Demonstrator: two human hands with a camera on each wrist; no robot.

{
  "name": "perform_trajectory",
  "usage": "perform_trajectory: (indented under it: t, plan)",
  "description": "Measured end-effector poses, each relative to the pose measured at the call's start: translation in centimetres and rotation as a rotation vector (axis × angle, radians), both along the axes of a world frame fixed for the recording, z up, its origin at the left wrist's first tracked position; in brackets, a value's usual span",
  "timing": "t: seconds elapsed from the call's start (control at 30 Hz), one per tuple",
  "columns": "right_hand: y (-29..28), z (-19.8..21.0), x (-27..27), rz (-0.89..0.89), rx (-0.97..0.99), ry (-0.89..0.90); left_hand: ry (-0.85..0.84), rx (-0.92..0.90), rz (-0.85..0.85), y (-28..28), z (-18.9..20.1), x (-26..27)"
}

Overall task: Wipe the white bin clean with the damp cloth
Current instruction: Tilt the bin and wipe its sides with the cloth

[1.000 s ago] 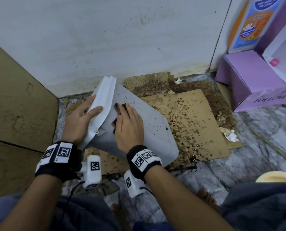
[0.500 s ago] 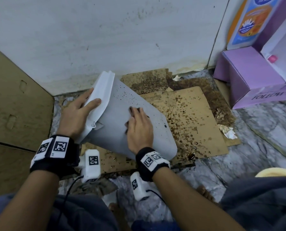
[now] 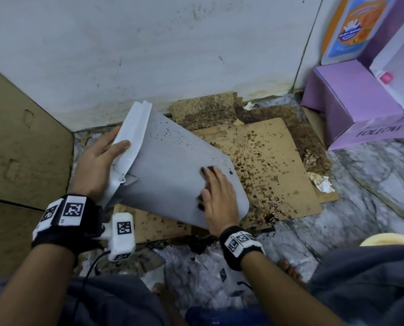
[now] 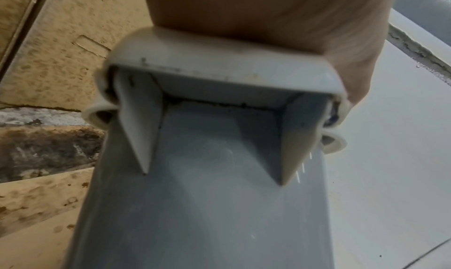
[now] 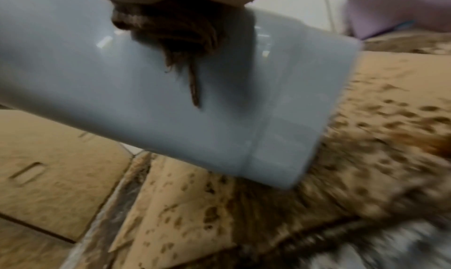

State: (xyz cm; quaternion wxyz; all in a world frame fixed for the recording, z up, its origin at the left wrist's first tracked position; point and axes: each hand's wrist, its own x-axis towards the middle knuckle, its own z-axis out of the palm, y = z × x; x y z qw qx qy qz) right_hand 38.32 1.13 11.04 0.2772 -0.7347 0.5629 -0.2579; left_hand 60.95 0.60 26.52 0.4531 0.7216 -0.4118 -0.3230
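Observation:
The white bin (image 3: 172, 175) lies tilted on its side over the cardboard, its lid end up at the left and its base down at the right. Dark specks dot its upper side. My left hand (image 3: 100, 158) grips the lid end, thumb over the rim and fingers behind it. The left wrist view shows the bin's hinge and wall (image 4: 207, 205) under that hand (image 4: 244, 8). My right hand (image 3: 216, 196) lies flat on the bin's side near the base, pressing the dark damp cloth (image 3: 208, 169) beneath it. The cloth (image 5: 175, 26) bunches under the palm against the bin (image 5: 146, 91).
Stained, spattered cardboard (image 3: 274, 165) covers the floor under the bin, with a dark wet puddle (image 3: 269, 216) at its near edge. A brown carton (image 3: 20, 149) stands at the left, a purple box (image 3: 351, 107) at the right, a white wall (image 3: 149, 55) behind. Crumpled paper (image 3: 321, 182) lies at the right.
My right hand has slid the cloth along the bin's side from near the lid end down to the base. The left hand has kept its hold on the rim.

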Motion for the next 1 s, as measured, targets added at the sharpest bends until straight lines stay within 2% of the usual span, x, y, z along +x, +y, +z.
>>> perform_trajectory:
  t: [0.1,0.23,0.4,0.53,0.67,0.87,1.0]
  plan:
    - [0.2,-1.7,-1.5,-0.090,0.046,-0.062,0.009,0.001,-0.009,0.3,-0.4,0.5]
    - [-1.2,0.0,1.1,-0.250,0.127,-0.080,-0.006,0.042,-0.008,0.7,-0.9,1.5]
    - [-2.4,5.0,7.0,-0.089,0.022,-0.110,0.007,0.110,0.011,0.5,-1.3,2.7]
    - [-3.1,6.2,9.0,-0.027,0.006,-0.136,-0.004,0.150,0.018,-0.1,-1.3,3.3]
    - [-3.3,4.8,6.7,0.073,0.006,-0.118,0.016,0.127,0.075,-0.5,-1.6,2.4]
    - [-2.9,1.3,-0.7,-0.001,0.146,-0.054,0.032,0.124,0.128,-0.3,-1.4,2.5]
    - [-2.7,0.4,-4.8,0.028,0.309,0.049,0.029,0.116,0.119,0.0,-1.6,2.4]
